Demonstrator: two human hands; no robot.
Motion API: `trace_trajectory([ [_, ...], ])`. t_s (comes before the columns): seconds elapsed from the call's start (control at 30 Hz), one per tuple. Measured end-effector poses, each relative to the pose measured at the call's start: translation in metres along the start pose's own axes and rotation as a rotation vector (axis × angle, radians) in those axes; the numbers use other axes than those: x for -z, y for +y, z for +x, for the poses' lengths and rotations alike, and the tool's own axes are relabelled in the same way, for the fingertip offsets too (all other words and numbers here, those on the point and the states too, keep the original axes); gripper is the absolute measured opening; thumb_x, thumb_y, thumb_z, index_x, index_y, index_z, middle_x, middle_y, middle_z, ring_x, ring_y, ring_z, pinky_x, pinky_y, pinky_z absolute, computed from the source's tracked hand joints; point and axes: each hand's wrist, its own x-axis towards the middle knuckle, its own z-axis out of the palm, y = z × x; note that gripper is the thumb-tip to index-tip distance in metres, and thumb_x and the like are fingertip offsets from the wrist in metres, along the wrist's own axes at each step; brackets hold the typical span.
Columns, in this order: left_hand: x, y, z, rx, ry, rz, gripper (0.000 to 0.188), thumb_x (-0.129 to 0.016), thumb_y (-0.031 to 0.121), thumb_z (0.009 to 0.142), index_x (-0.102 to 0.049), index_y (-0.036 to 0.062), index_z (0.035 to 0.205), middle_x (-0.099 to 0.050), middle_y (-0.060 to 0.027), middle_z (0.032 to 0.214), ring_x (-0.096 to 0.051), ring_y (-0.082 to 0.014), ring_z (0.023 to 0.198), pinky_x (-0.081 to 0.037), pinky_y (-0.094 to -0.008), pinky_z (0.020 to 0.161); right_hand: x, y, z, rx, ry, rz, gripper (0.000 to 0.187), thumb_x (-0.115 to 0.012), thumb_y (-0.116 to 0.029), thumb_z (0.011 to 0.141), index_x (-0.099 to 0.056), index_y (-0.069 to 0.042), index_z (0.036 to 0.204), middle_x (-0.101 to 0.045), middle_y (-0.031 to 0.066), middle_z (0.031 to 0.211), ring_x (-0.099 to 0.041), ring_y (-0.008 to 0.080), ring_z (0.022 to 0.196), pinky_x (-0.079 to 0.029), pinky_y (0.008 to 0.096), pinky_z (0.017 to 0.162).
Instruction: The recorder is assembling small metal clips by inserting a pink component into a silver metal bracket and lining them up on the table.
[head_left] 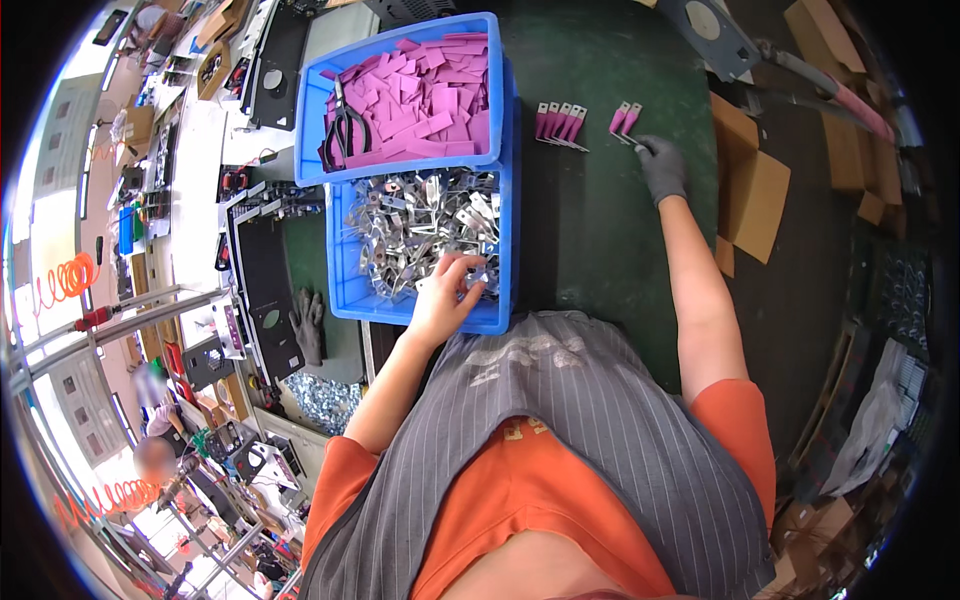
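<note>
My bare left hand [445,296] is over the near blue bin [512,250], its fingers curled among loose metal brackets [405,235]. What lies between its thumb and fingers is too small to make out. My right hand [662,168], in a dark grey glove, is on the green table with its fingertips closed at the lower end of a bent metal bracket [626,125] wrapped in pink. Another such bracket lies right beside it. To their left lies a row of several pink-wrapped brackets [560,124].
Beyond the brackets, a raised blue bin [400,175] holds many flat pink pieces [430,90] and black-handled scissors [345,130]. A grey glove [308,325] lies left of the bins. Open cardboard boxes [755,205] stand along the table's right edge. Other people work far left.
</note>
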Motion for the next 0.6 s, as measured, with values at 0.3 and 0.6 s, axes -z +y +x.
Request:
trace_trajectory([
  [0.3, 0.006, -0.006, -0.007, 0.059, 0.033, -0.073, 0.023, -0.064, 0.014, 0.082, -0.062, 0.0115, 0.105, -0.058, -0.0076, 0.087, -0.056, -0.0195, 0.06, -0.047, -0.0318, 0.057, -0.041, -0.05, -0.015, 0.235, -0.276, -0.083, 0.024, -0.064, -0.015, 0.08, -0.066, -0.004, 0.102, -0.064, 0.0148, 0.098, -0.06, 0.0299, 0.093, -0.047, 0.0354, 0.084],
  [0.6, 0.028, -0.024, -0.012, 0.113, 0.182, 0.0, 0.012, -0.066, 0.017, 0.081, -0.07, 0.0099, 0.089, -0.062, -0.007, 0.076, -0.057, -0.0199, 0.058, -0.046, -0.0317, 0.056, -0.018, -0.221, -0.111, 0.956, -0.328, 0.006, 0.014, -0.062, -0.02, 0.077, -0.063, -0.01, 0.087, -0.061, 0.0042, 0.081, -0.058, 0.0235, 0.086, -0.043, 0.0389, 0.078],
])
